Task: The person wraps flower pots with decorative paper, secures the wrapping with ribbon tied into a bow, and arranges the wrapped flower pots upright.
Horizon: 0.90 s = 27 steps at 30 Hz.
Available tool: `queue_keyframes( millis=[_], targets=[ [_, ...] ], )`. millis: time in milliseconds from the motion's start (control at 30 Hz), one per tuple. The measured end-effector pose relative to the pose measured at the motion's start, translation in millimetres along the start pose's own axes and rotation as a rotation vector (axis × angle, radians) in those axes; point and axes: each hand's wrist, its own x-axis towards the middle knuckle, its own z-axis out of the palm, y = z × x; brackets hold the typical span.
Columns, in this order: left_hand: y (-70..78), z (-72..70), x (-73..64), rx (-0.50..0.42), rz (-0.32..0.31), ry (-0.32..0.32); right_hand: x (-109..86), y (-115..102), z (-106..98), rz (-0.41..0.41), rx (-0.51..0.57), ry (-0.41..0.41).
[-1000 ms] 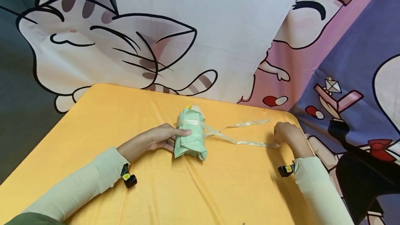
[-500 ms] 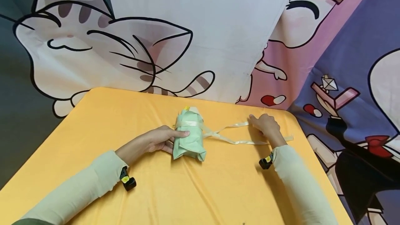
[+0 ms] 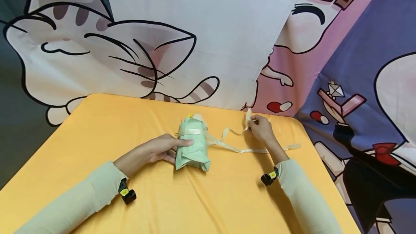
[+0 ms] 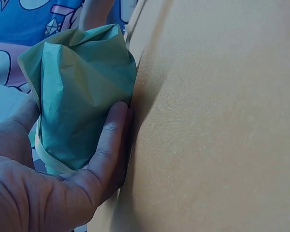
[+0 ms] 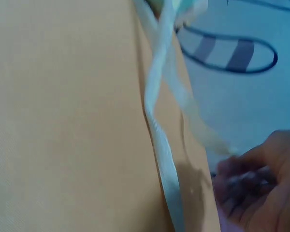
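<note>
A pale green paper-wrapped bundle lies on the yellow-covered table, with something yellow showing at its far end. A cream ribbon goes round it and crosses at its right side into two tails. My left hand grips the bundle from the left, thumb on top and fingers along the side; the left wrist view shows the hand curled round the green paper. My right hand pinches the farther tail near its end, which sticks up. The nearer tail lies on the cloth, passing behind the right wrist in the head view.
The yellow tablecloth has a few creases. Printed cartoon curtains hang close behind the table's back edge and along its right side. A small black camera sits on each wrist.
My right hand has let go of the nearer ribbon tail, moved left, taken the farther tail and drawn its end up and left. My left hand keeps its grip on the bundle.
</note>
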Motion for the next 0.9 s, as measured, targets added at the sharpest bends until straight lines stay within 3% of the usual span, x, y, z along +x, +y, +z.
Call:
queue_keyframes(
  millis=[133, 267, 400, 533, 667, 767, 833, 900],
  targets=[
    [1.3, -0.4, 0.1, 0.003, 0.0, -0.003, -20.8, -33.9, 14.1, -0.157, 0.197, 0.083],
    [2.0, -0.4, 0.4, -0.001, 0.0, -0.003, -32.6, -64.4, 29.5, -0.367, 0.285, 0.136],
    [0.8, -0.9, 0.5, 0.001, -0.002, -0.003, -41.0, -95.6, 50.2, -0.591, 0.321, 0.15],
    [0.5, -3.3, -0.7, -0.001, 0.003, -0.009, -44.5, -127.0, 74.3, -0.787, 0.255, 0.106],
    [-0.1, -4.5, -1.6, -0.001, 0.008, -0.017, -50.7, -151.2, 92.7, -0.853, 0.058, -0.07],
    [-0.7, -3.6, -1.2, 0.001, 0.008, -0.021, -58.0, -155.9, 95.1, -0.852, -0.068, -0.17],
    [-0.8, -2.8, -0.6, -0.001, 0.005, -0.02, -61.8, -151.5, 92.1, -0.836, -0.092, -0.145],
    [-0.6, -2.3, -0.3, -0.003, 0.0, -0.013, -65.4, -143.6, 87.1, -0.773, -0.045, -0.066]
  ],
)
